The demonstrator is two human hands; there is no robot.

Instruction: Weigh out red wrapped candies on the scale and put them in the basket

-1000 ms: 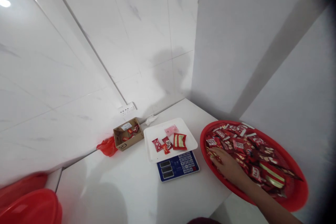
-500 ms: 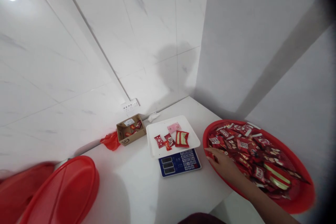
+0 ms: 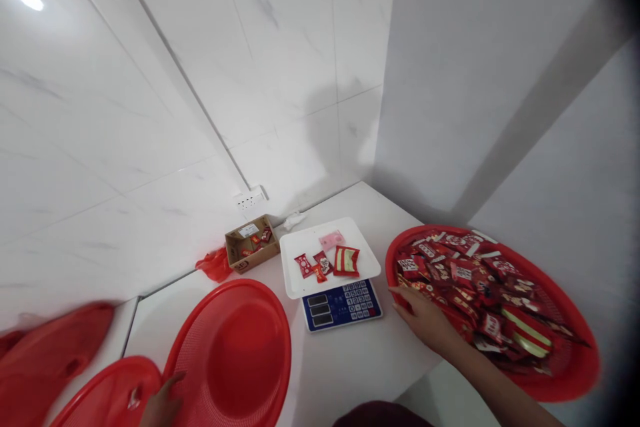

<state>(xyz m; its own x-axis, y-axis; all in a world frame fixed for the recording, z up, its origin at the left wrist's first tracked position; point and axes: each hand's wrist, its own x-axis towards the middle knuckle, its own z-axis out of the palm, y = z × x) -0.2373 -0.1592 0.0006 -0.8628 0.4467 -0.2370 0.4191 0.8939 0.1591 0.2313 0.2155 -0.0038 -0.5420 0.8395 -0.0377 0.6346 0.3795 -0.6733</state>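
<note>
My right hand (image 3: 425, 320) rests on the near left rim of a big red basket (image 3: 575, 373) heaped with several red-wrapped candies (image 3: 475, 287); its fingers curl over the rim among the wrappers, and whether they pinch one is hidden. My left hand (image 3: 160, 403) grips the near edge of an empty red basket (image 3: 240, 347) lying on the white counter at the lower left. Between the baskets stands a blue scale (image 3: 343, 303) with a white pan (image 3: 300, 287) carrying a few candies (image 3: 333, 261).
A small cardboard box (image 3: 250, 253) with candies sits by the wall, a crumpled red bag (image 3: 215, 265) beside it. Another red basket (image 3: 100, 393) and red lids (image 3: 55, 353) lie at the far left. A wall socket (image 3: 247, 200) is above the box.
The empty red basket has slid rightward onto the counter toward the scale, and my left hand has come into view on its edge. My right hand has drawn back slightly to the candy basket's rim.
</note>
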